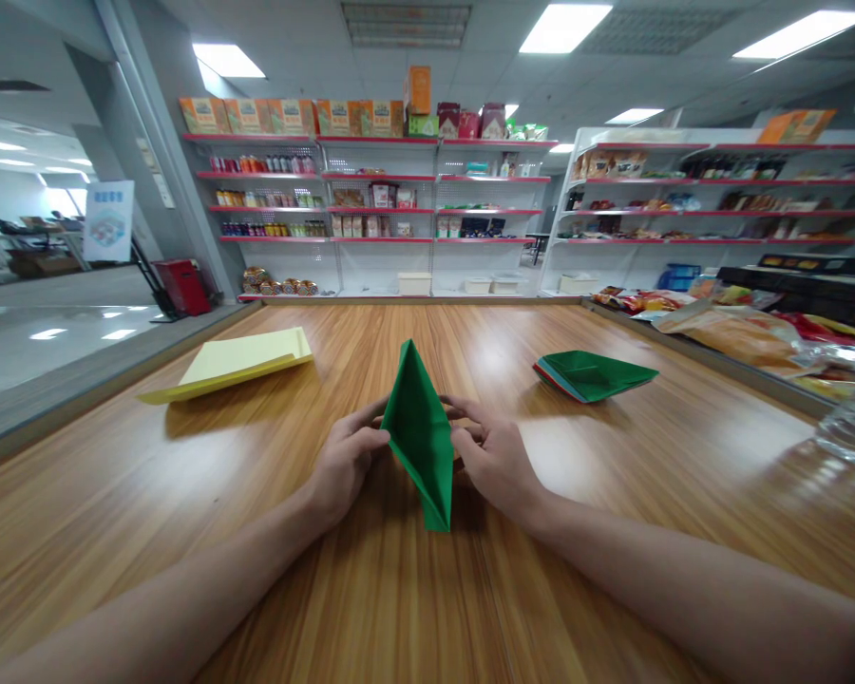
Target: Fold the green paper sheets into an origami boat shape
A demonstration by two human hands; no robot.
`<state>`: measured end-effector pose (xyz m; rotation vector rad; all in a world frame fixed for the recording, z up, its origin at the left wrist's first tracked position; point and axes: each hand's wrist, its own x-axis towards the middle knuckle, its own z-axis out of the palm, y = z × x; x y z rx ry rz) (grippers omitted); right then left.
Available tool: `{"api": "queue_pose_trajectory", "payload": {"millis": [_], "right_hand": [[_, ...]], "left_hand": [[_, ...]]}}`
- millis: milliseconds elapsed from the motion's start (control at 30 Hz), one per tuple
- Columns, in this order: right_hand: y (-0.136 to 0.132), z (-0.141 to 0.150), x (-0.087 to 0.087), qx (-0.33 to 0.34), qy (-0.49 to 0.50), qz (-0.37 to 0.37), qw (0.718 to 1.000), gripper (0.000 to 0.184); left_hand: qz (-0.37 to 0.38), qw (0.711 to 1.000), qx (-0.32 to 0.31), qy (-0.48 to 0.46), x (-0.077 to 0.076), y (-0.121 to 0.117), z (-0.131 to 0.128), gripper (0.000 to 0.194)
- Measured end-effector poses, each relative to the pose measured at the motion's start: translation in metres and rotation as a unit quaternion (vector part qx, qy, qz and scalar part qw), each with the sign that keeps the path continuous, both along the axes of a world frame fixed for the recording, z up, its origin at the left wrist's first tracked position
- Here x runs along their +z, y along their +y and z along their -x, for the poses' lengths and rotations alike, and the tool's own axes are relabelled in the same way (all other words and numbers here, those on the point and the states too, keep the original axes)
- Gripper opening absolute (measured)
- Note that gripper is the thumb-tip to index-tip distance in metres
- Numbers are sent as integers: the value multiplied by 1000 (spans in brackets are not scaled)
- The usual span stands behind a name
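Step, I judge: shaping a fold | my left grip [343, 461] and right grip [503, 461] pinch, nearly closed, opposite edges of the green folded paper [422, 432] | paper: tilted, over the worktop [342, 608] | next move calls for light, even pressure, edges kept aligned

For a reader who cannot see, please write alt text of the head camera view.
Two bare hands, left and right, hold a folded green paper upright above a wooden table. Yellow paper lies left, more folded paper right; stocked shelves stand behind.
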<state>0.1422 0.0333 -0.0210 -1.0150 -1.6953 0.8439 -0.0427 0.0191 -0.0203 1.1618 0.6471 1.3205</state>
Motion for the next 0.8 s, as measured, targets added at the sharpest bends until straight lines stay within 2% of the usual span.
{"api": "queue_pose_trajectory", "payload": {"millis": [133, 200, 300, 433, 567, 700, 800], "right_hand": [[-3, 2, 4, 21, -17, 1, 1000, 42], [-6, 3, 4, 32, -31, 2, 999, 36], [-8, 5, 2, 45, -50, 19, 998, 18], [-4, 7, -3, 71, -8, 76, 995, 14], [1, 6, -4, 50, 0, 121, 991, 15], [3, 4, -5, 32, -17, 104, 994, 14], [4, 3, -8, 33, -18, 100, 994, 15]], "left_hand": [[-60, 987, 37, 143, 4, -5, -4, 50], [-77, 977, 38, 196, 6, -10, -8, 54], [-87, 968, 37, 233, 7, -17, -15, 56], [-133, 947, 80, 281, 4, -22, -17, 56], [-135, 955, 92, 248, 4, -21, -12, 54], [-112, 979, 65, 159, 1, -16, -6, 50], [-64, 995, 33, 71, -2, -12, -4, 45]]}}
